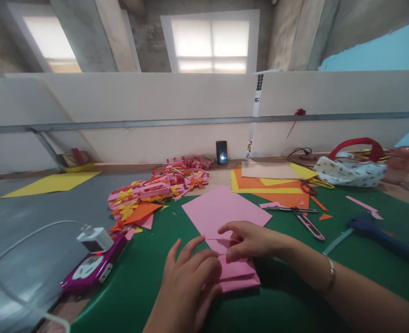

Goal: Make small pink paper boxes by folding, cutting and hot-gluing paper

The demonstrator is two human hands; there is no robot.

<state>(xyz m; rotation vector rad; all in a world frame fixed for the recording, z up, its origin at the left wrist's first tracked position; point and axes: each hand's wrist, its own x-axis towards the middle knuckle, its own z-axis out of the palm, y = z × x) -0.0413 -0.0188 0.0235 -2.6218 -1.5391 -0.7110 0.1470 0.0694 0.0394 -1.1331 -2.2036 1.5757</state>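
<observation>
A pink paper sheet (221, 208) lies on the green cutting mat (145, 286), its near end folded over into a thicker strip. My left hand (187, 286) rests on that folded part, fingers curled down and pressing the paper. My right hand (249, 240) reaches in from the right and pinches the fold's edge between thumb and fingers. A bracelet sits on my right wrist.
A pile of pink, yellow and orange folded paper pieces (156, 189) lies behind left. Orange and yellow sheets (270, 185), a craft knife (308, 225), scissors, a blue tool (374, 231) and a white bag (350, 169) are to the right. A magenta device (93, 266) with a charger sits left.
</observation>
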